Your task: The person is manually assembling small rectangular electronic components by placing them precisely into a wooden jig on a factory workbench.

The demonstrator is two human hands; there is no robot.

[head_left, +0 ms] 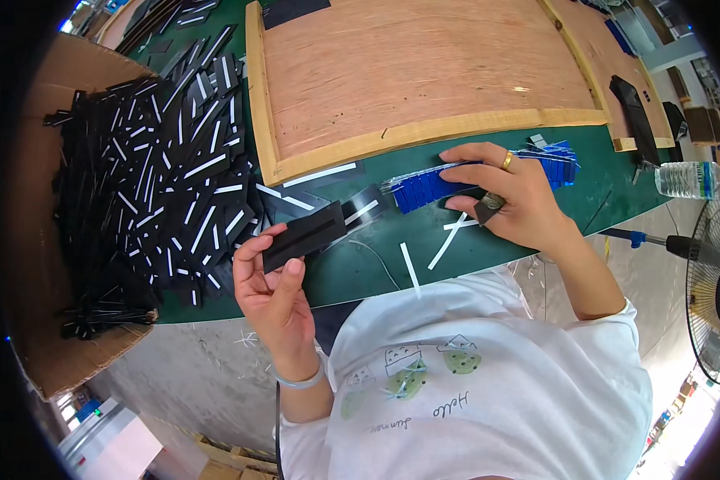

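Observation:
My left hand [276,300] pinches a flat black rectangular piece [304,238] between thumb and fingers, with a long groove showing along it. Just past its right end lies a dark piece with a white strip [362,212]. My right hand [512,196], a ring on one finger, is curled over a row of small blue strips [428,190], thumb on the near side and fingers on the far side. A small dark piece [490,208] shows against that thumb; how it is held is unclear. Loose white strips [410,266] lie on the green table nearby.
A cardboard box [96,368] on the left borders a large heap of black pieces with white strips [176,176]. A wood-framed board [424,72] lies across the far side of the green table [336,280]. At right are a plastic bottle [688,180] and a fan [716,288].

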